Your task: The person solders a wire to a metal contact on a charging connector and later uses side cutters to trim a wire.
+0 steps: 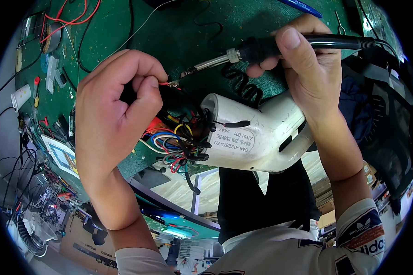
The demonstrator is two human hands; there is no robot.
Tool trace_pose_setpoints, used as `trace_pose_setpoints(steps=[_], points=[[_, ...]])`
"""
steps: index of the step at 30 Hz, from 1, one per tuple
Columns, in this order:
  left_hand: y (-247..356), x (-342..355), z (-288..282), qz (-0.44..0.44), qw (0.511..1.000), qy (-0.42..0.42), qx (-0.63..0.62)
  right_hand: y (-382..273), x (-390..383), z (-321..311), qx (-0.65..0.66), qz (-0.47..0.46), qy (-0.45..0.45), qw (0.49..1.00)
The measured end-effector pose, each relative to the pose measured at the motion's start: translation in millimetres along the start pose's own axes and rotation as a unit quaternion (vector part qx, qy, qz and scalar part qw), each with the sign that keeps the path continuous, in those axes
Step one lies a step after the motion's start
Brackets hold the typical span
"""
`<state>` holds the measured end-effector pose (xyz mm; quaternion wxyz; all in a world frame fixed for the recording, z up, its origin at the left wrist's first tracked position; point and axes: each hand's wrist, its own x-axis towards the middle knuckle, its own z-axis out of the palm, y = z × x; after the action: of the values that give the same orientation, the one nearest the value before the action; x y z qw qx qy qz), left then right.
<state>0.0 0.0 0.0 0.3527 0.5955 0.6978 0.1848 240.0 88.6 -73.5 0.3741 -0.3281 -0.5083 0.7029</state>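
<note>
Here's the white housing (257,133), sitting at the near edge of the green table (179,27), its round mouth facing left, its body bending toward a looped handle on the right; the shell is scuffed and carries an oval grey label (231,140) printed upside down from this side. Out of that mouth spills a wire bundle (174,142), a real tangle of blue, yellow, white, red, green and black, several ends wearing black sleeves, one black lead lying right across the shell. Now the hands: the left hand (117,96) is up above the bundle, thumb and forefinger pinched tight on a red wire (163,83), the other fingers curled in, the bare metal end poking out to the right. And over from the right, the right hand (314,68) has its fingers wrapped round a soldering iron (257,49), thumb along the top, its dark tip angled down-left, right beside that bare end; whether they touch, I can't tell. A black coiled cord (243,85) loops just beneath the iron. Containers, then: off at the left there's a pale paper cup (21,97), tilted over, its contents hidden, and down at lower left a brown cardboard box (85,256), its inside out of sight.
</note>
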Motion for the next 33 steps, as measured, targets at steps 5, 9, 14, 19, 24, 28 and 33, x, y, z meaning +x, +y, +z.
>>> trace_pose_setpoints(steps=[5,9,14,19,24,28,33], points=[[-2.7,0.8,-0.3,0.007,1.000,0.003,-0.003,-0.6,1.0,0.6,0.008,-0.005,0.007,1.000],[-1.5,1.6,-0.7,0.010,1.000,0.005,-0.001,-0.4,1.1,0.6,0.013,-0.003,0.008,1.000],[-5.1,2.4,3.3,0.028,0.999,0.040,-0.015,-0.1,-1.0,1.6,0.017,0.008,0.016,1.000],[-3.0,2.0,-2.8,0.031,0.999,0.000,0.012,-4.6,2.5,8.1,0.031,0.002,0.008,0.999],[-5.5,2.7,-1.6,0.039,0.999,0.000,0.019,-2.5,3.4,5.4,0.103,0.018,0.016,0.994],[-3.7,2.9,-3.0,0.041,0.999,0.003,0.031,-2.9,3.0,6.1,0.116,0.031,0.021,0.993],[-3.6,3.5,-3.1,0.040,0.999,0.006,0.030,-3.5,2.8,6.9,0.128,0.028,0.025,0.991]])
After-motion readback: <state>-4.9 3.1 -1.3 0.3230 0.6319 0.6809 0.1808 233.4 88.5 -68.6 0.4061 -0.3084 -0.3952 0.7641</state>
